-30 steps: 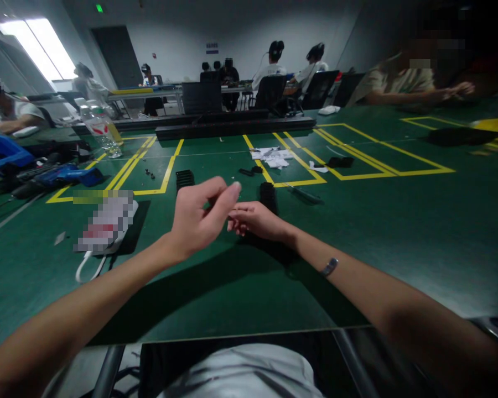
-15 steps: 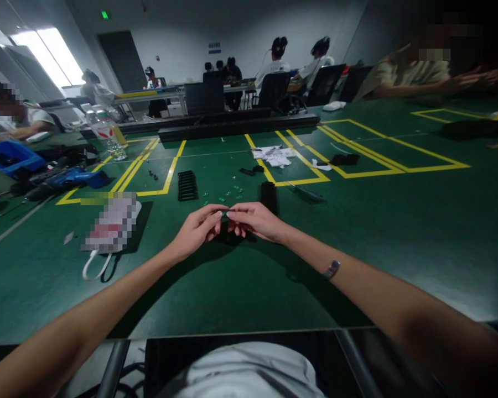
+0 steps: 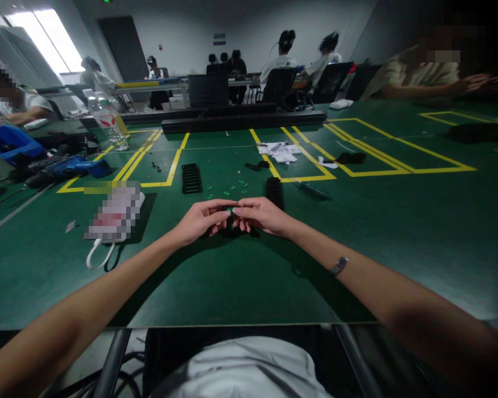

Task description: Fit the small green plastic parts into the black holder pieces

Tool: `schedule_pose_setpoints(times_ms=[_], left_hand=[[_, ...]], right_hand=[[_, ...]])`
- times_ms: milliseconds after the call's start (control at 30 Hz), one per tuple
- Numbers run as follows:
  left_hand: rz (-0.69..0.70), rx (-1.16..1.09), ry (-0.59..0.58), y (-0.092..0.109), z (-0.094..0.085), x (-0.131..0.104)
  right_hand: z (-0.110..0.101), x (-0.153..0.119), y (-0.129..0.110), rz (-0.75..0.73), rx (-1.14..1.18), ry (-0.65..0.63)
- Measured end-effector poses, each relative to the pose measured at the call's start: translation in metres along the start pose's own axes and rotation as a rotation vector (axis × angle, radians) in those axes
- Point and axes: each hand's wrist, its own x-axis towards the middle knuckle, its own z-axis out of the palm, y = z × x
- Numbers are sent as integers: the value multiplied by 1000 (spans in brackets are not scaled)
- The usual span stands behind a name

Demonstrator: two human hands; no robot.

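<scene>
My left hand (image 3: pixel 201 221) and my right hand (image 3: pixel 263 215) meet over the table, fingertips pinched together. Between them shows a small green piece (image 3: pixel 231 210), largely covered by the fingers; a dark part may be with it, but I cannot make it out. Just beyond lie several loose small green pieces (image 3: pixel 227 194). A black slotted rack (image 3: pixel 191 178) lies past my left hand. Close behind my right hand sits another black ribbed rack (image 3: pixel 274 190), partly hidden by it.
On the green table (image 3: pixel 240 282) stand a power bank (image 3: pixel 118 213) with a white loop and clear bottles (image 3: pixel 108 121). A blue power tool (image 3: pixel 77 165), a blue bin (image 3: pixel 12 145), white papers (image 3: pixel 280 151) and a dark-bladed tool (image 3: pixel 312 190) lie around. People sit across and at both sides.
The whole view has shifted slightly as my head moved. My hands stay together at the same spot, with fingers slightly adjusted around the small green piece.
</scene>
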Motion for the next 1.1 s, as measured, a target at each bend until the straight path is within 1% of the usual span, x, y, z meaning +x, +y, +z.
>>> schedule_pose_setpoints(times_ms=[333, 800, 1100], left_hand=[[-54, -136, -20, 0, -3, 2], [-31, -46, -28, -1, -3, 2], [-26, -41, -22, 0, -4, 2]], right_hand=[[-1, -1, -1, 6, 6, -13], [-3, -1, 3, -19, -74, -27], [-2, 0, 1, -23, -116, -18]])
